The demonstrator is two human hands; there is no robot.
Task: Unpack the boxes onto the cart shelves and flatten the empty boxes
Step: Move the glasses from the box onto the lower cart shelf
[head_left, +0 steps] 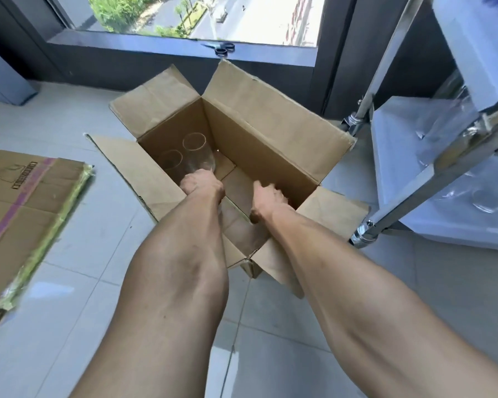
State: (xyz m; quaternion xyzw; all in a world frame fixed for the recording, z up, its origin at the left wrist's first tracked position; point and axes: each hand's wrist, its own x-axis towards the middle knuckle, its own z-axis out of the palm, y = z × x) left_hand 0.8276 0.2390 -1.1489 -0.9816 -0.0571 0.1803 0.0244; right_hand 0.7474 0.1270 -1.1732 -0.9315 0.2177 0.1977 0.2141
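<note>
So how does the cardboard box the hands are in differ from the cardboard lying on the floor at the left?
The open box stands upright with all four flaps spread; the flattened cardboard lies collapsed flat on the tiles. The open box holds two clear glasses, the left hand at the taller glass, the right hand inside too; the flattened cardboard holds nothing. The open box looks plain brown; the flattened cardboard shows print, pink tape and a greenish edge. Both are brown corrugated card.
</note>
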